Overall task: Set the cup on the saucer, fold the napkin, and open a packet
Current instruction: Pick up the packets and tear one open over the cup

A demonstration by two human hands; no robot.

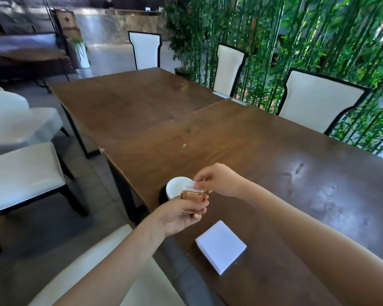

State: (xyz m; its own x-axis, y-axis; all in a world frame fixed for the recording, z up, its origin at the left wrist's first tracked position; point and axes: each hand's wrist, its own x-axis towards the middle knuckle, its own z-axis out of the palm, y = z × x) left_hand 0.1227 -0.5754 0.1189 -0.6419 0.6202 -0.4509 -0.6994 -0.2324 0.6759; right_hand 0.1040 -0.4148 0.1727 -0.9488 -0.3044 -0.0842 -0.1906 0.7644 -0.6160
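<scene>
A small brown and white packet (191,194) is held above the table's near left edge. My left hand (181,214) grips its lower brown part, and my right hand (217,181) pinches its white top edge. Behind the packet a white cup (175,187) stands on a dark saucer (162,196), partly hidden by my hands. A white napkin (221,249), folded into a square, lies flat on the table to the right of my left forearm.
The long dark wooden table (241,146) stretches away. White chairs with black frames stand on the far side (316,102) and on the near left (22,175). Green bamboo (318,40) lines the right side.
</scene>
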